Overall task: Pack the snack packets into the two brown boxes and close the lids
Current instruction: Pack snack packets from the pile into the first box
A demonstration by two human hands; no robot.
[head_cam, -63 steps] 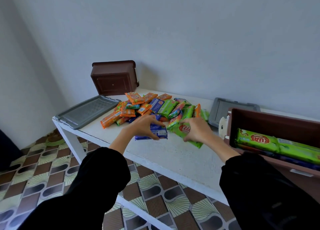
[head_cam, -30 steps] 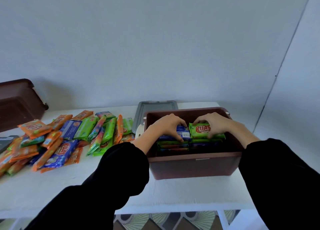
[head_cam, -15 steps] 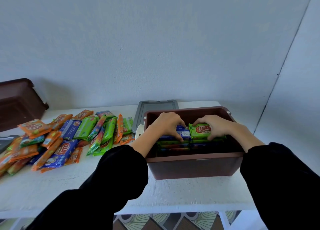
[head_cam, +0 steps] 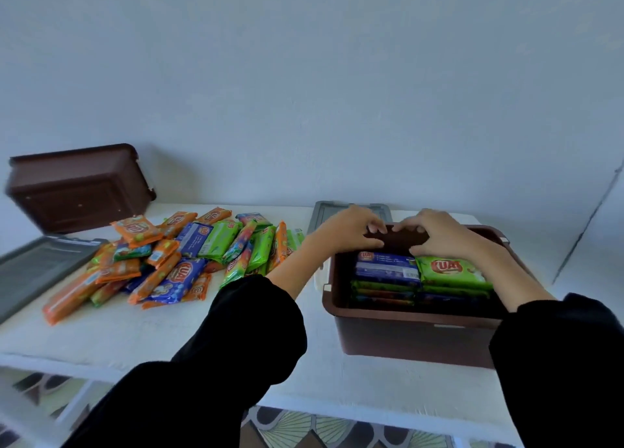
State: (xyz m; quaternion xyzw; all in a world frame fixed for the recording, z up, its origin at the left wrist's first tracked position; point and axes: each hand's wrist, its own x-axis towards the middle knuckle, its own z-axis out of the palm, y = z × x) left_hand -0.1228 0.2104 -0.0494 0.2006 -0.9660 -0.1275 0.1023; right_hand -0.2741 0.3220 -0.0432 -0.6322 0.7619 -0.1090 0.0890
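Note:
An open brown box (head_cam: pixel 415 339) stands on the right of the white table (head_cam: pixel 169 332), holding stacked snack packets. A blue packet (head_cam: pixel 385 268) and a green packet (head_cam: pixel 452 272) lie side by side on top. My left hand (head_cam: pixel 351 228) and my right hand (head_cam: pixel 435 234) hover close together over the box's far rim, fingers curled and holding nothing. The right hand's lower edge is just above the green packet. A loose pile of orange, blue and green packets (head_cam: pixel 189 262) lies to the left. A second brown box (head_cam: pixel 77 191) leans at the back left.
One grey lid (head_cam: pixel 37 268) lies at the table's left edge. Another grey lid (head_cam: pixel 324 211) lies behind the open box, partly hidden by my left hand. A wall runs right behind the table. Patterned floor tiles show below the front edge.
I carried a blue and a green packet from the pile to the box and laid them on the stacks. Both hands have since lifted off them toward the far rim.

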